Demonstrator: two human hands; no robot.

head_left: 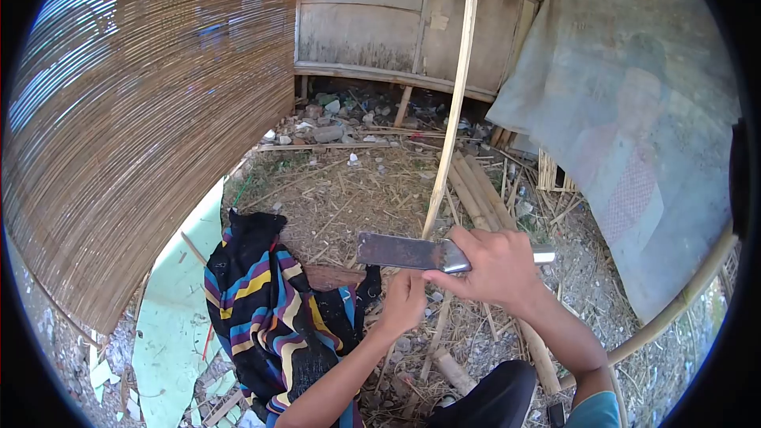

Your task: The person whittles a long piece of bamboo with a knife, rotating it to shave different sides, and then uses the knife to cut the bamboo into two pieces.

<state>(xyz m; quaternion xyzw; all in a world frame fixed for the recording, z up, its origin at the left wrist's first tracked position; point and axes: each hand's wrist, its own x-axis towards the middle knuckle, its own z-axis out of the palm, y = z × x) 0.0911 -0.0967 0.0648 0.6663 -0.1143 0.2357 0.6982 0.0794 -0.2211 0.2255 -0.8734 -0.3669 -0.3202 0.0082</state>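
Note:
In my right hand is a broad, dark-bladed knife, its shiny metal handle showing on both sides of my fist. The blade points left and lies across the lower part of a long, pale bamboo strip. The strip rises from behind the blade, leaning slightly right at its top. Just below the blade, my left hand is closed around the strip's lower end, which is mostly hidden. A striped cloth lies to the left of my left hand.
A woven bamboo screen slants along the left, above a pale green sheet. Bamboo poles lie ahead on straw-strewn ground. A translucent plastic sheet hangs at right by a curved pole. Rubble sits below the back wall.

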